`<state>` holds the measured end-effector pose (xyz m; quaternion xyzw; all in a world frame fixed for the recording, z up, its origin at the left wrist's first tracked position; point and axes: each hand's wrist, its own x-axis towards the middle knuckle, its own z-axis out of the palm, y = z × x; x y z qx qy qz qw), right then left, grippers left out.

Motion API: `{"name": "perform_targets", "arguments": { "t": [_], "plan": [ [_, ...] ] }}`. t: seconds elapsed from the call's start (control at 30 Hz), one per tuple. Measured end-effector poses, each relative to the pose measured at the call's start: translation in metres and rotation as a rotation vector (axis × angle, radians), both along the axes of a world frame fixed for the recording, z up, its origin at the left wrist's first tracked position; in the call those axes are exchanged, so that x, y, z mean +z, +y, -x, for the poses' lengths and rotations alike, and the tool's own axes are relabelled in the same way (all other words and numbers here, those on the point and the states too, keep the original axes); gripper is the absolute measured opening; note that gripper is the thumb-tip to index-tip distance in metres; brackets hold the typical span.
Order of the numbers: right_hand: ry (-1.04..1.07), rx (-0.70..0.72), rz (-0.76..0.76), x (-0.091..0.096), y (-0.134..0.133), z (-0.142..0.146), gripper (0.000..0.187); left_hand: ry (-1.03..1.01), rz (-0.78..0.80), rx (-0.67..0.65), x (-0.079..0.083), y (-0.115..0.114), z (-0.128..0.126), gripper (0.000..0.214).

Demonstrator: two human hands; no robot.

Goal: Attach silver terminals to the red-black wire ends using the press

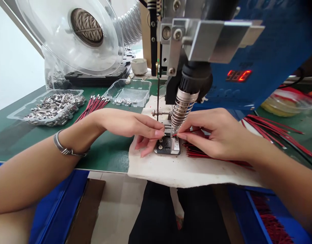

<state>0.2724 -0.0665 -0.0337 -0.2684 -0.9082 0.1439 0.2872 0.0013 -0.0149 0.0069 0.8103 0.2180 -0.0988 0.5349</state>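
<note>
My left hand (138,127) reaches in from the left, thumb and forefinger pinched at the small metal fixture (168,145) under the soldering iron tip (181,108); what it pinches is too small to make out. My right hand (217,134) pinches a thin red wire (190,131), its end pointing at the fixture just below the coiled iron tip. Both hands rest on a white cloth (186,171). A pile of red wires (196,150) lies under my right hand.
A clear tray of small metal sleeves (54,107) sits at the left, with a bundle of red wires (93,104) and another clear tray (129,93) beside it. More red wires (273,130) lie at the right. A blue machine (260,61) with a red display looms above.
</note>
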Motion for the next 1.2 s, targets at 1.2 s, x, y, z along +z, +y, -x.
{"name": "perform_targets", "arguments": {
  "t": [1.2],
  "plan": [
    [0.027, -0.055, -0.034, -0.006, -0.006, -0.002, 0.017, -0.263, -0.409, 0.034, -0.017, -0.008, -0.008, 0.033]
  ]
}}
